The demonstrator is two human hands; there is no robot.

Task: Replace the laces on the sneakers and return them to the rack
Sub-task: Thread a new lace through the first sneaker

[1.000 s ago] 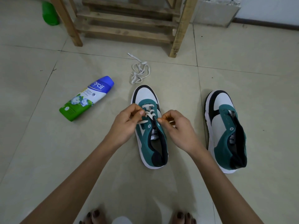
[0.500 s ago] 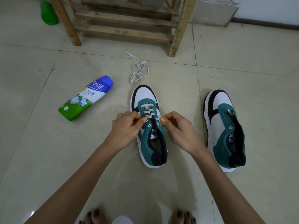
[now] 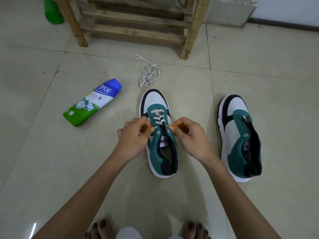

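Left hand and right hand pinch lace ends (fingers curled).

The floor is large pale beige tiles, glossy, split by thin dark grout lines. A wooden rack of rough slats and square legs stands on it at the far side. Just right of the rack sits a grey concrete block. Beyond that is a white wall with dark skirting. The light is soft and even, with one bright glint on a tile well in front of the rack.
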